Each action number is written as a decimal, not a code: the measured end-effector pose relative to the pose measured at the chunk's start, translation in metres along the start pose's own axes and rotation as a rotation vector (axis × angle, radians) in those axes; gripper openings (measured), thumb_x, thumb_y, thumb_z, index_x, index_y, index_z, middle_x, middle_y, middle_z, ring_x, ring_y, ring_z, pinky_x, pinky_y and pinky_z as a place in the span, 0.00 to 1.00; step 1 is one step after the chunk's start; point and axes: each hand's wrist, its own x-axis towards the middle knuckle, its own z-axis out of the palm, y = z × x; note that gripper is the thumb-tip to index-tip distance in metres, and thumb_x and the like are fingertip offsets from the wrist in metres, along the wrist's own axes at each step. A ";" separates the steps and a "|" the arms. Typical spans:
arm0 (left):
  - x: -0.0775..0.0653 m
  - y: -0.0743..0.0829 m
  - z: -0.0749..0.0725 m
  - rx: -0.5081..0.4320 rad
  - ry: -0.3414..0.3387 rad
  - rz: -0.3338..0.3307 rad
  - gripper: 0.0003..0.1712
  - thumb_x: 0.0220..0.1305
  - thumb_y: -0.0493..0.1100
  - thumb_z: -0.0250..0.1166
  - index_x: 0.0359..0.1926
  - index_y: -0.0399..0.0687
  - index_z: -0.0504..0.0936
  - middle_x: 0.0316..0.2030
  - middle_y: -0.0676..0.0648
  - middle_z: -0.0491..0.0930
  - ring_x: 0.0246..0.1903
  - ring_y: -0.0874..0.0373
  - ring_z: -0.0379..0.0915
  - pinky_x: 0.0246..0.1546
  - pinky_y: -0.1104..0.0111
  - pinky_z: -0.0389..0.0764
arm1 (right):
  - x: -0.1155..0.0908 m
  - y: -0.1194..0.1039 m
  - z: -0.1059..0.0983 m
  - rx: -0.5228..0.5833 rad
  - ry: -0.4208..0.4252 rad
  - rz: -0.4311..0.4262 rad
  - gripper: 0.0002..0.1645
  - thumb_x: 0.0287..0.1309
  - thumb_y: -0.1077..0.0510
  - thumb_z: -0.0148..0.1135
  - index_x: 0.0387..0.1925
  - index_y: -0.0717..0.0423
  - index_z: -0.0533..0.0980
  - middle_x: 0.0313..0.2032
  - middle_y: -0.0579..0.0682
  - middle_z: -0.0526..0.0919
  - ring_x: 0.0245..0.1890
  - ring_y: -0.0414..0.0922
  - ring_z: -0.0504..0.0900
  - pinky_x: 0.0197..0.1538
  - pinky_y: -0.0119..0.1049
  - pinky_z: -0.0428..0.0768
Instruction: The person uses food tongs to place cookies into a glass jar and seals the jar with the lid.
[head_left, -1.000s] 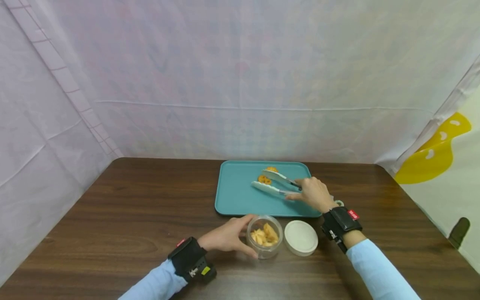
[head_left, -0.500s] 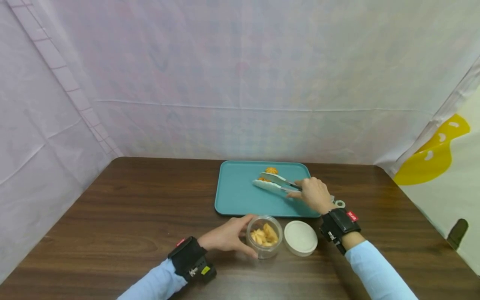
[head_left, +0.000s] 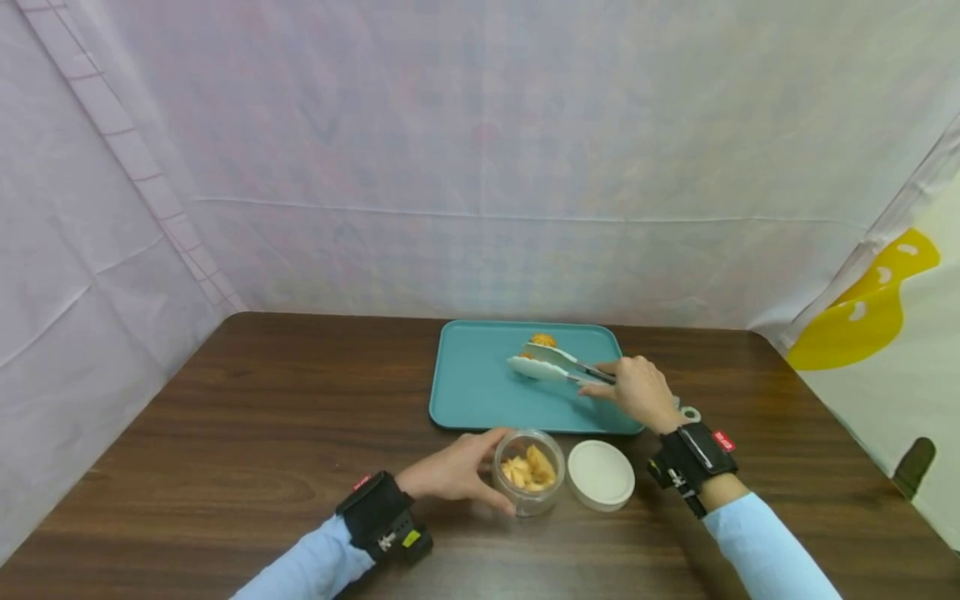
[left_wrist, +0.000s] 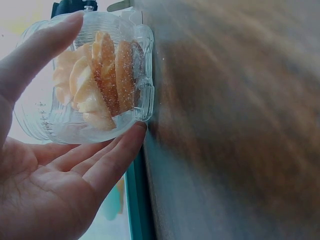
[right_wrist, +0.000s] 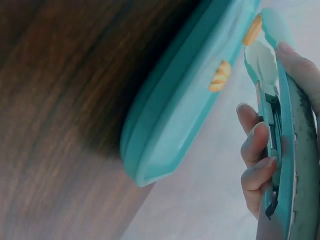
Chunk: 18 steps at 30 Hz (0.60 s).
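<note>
Grips pale tongs (head_left: 538, 368) in the right hand (head_left: 641, 392), with fingers curled against one arm and the thumb against the other. Reaches in from the right of the tray (head_left: 480, 392), with the tips over its far half, on either side of a small biscuit (right_wrist: 252, 30); cannot tell whether pinched or merely flanked. Close to the tray's far edge, just beyond the tongs, a loose swirled biscuit (head_left: 543, 340), golden-orange.

Clasps a clear jar (head_left: 531, 505) in the left hand (head_left: 453, 469), with thumb and fingers on opposite sides of the wall. Rests that jar upright on the brown worktop (head_left: 300, 417), just in front of the middle of the tray's near edge, open-topped and partly filled with golden biscuit pieces (left_wrist: 102, 70). Just in front of the tray's near right part, a round white lid (head_left: 601, 473), lying flat. Behind the tray, a whitish cloth (head_left: 480, 167); well to the right of the tray, a yellow shape (head_left: 855, 321). Wears black wrist devices (head_left: 693, 462) and light blue sleeves (head_left: 307, 562), on the tray's near side.
</note>
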 end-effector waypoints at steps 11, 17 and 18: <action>0.000 0.001 -0.001 -0.008 -0.007 -0.009 0.42 0.43 0.37 0.71 0.59 0.41 0.59 0.54 0.44 0.67 0.57 0.49 0.63 0.52 0.74 0.70 | -0.017 -0.005 -0.015 0.045 0.009 -0.002 0.34 0.39 0.41 0.67 0.45 0.61 0.78 0.01 0.40 0.53 0.09 0.35 0.41 0.13 0.25 0.45; 0.000 0.001 -0.001 0.008 -0.006 0.010 0.42 0.43 0.37 0.72 0.59 0.40 0.60 0.53 0.44 0.68 0.57 0.50 0.64 0.53 0.74 0.70 | -0.026 -0.009 -0.021 0.041 0.046 -0.049 0.34 0.37 0.43 0.69 0.42 0.64 0.78 0.03 0.38 0.54 0.10 0.33 0.42 0.13 0.24 0.45; 0.000 0.001 -0.002 0.009 -0.006 0.010 0.42 0.43 0.37 0.72 0.58 0.41 0.60 0.53 0.44 0.68 0.57 0.50 0.64 0.53 0.74 0.70 | -0.027 -0.009 -0.022 0.042 0.054 -0.065 0.33 0.37 0.43 0.69 0.42 0.64 0.78 0.02 0.38 0.54 0.10 0.32 0.41 0.13 0.24 0.45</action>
